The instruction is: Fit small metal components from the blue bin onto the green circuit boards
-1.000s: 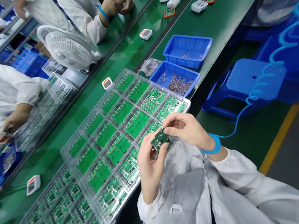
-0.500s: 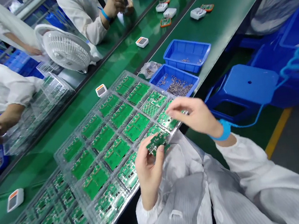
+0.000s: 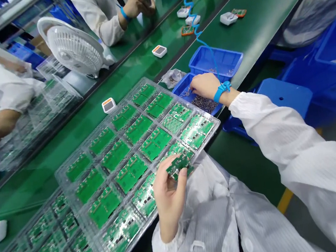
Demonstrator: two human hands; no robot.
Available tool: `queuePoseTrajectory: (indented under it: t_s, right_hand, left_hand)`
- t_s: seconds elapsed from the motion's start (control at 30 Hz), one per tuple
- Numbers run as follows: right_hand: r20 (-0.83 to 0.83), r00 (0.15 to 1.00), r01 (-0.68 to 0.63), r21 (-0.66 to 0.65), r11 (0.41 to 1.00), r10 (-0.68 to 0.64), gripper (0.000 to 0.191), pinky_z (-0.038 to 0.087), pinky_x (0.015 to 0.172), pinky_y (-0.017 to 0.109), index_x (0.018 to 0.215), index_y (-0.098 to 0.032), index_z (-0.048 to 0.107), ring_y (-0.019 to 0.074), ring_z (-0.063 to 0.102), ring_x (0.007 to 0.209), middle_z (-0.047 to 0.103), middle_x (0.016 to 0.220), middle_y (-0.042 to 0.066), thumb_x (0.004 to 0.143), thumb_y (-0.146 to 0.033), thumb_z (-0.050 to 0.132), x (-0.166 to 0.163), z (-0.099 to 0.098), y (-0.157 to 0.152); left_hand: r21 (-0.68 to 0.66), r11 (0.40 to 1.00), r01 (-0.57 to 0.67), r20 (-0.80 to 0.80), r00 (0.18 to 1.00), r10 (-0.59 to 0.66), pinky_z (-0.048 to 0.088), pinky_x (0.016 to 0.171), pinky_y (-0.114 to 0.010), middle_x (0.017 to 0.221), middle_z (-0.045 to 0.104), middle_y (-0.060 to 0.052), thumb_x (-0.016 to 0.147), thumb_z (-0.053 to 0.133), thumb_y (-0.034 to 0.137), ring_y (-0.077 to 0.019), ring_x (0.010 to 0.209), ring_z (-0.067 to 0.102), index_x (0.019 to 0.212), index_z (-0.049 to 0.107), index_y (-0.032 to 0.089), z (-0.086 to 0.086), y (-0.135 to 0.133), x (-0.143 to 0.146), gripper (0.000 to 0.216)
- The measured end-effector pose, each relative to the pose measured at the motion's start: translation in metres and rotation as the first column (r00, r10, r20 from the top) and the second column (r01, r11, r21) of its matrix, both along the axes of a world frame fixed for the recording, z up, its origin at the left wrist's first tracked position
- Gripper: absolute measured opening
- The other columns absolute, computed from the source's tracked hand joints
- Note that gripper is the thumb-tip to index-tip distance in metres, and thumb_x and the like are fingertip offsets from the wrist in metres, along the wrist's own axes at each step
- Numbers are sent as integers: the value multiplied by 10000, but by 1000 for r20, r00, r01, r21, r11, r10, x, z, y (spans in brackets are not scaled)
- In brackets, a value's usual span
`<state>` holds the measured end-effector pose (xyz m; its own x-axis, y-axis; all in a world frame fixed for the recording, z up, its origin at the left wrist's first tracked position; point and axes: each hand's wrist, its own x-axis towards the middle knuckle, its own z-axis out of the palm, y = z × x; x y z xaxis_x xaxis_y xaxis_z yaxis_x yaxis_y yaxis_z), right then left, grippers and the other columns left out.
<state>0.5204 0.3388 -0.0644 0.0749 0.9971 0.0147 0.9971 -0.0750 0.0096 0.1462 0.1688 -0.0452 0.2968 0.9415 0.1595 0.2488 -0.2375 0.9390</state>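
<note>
The left hand [image 3: 170,199] pinches a small green circuit board [image 3: 179,166] between thumb and fingers, gripping it by its edges so that its face stays clear, just above the near corner of a clear plastic tray [image 3: 150,83]. That tray carries sixteen boards, four rows of four, within easy reach. The right hand [image 3: 207,86] stretches into the nearer of two blue bins [image 3: 181,85], which is full of small metal parts [image 3: 204,103]; its fingertips are hidden, so I cannot tell whether it holds any. One blue wrist strap [image 3: 221,91] with a coiled cord [image 3: 195,28] likely guards the boards against static.
</note>
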Motion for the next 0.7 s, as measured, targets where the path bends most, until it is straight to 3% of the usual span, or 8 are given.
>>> queuePoseTrajectory:
  t_s: [0.3,0.47,0.7]
  right_hand:
    - [1,996,-90,-4,996,90,328,512,868,404,1132,-132,908,349,795,1163,866,1272,205,1098,-152,583,5,4,-5]
    - [17,993,-116,-43,992,117,310,459,809,395,1149,-131,898,343,785,1185,861,1307,196,1101,-133,592,3,8,-7]
    - [104,976,-176,-124,977,189,415,473,830,408,1190,-71,862,350,793,1149,836,1305,243,1159,-137,454,3,13,-1]
  left_hand:
    - [21,999,-27,56,998,26,661,1204,-457,1387,837,-80,1082,848,364,-280,1305,830,1363,830,303,1,1,0,288]
    - [11,1000,-18,54,998,17,666,1196,-475,1363,845,-95,1089,838,378,-295,1304,832,1340,838,284,3,1,2,268]
    - [17,999,-28,59,998,27,669,1169,-430,1386,845,-88,1083,849,369,-285,1325,826,1346,841,282,2,2,1,278]
